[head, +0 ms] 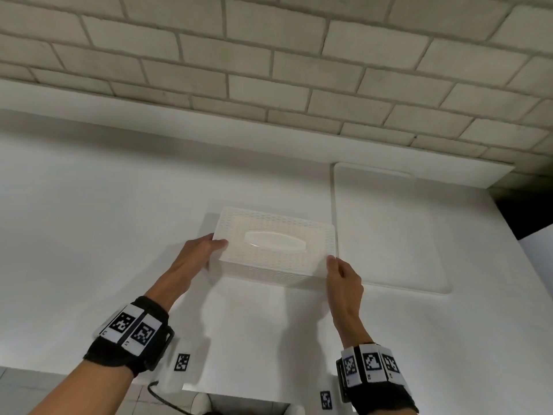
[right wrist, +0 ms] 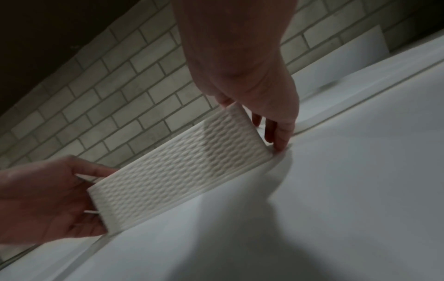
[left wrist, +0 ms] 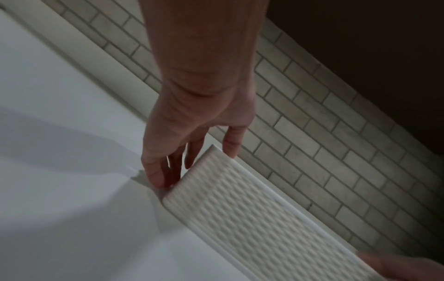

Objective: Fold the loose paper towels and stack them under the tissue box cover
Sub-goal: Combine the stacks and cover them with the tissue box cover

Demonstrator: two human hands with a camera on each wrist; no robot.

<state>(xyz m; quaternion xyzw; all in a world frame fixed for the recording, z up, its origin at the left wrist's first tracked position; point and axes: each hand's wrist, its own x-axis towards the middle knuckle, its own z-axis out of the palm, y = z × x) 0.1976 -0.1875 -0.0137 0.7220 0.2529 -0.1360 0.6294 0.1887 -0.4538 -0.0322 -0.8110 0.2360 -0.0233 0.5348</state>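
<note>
Both hands grip the tissue box cover (head: 273, 247), hiding whatever lies underneath

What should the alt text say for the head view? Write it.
Two hands hold a white woven tissue box cover by its short ends on a white counter: left hand, right hand. A tiled wall rises behind; marker bands wrap both wrists.

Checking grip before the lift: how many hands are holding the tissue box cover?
2. The left hand grips the left end of the tissue box cover; the right hand grips its right end.
</note>
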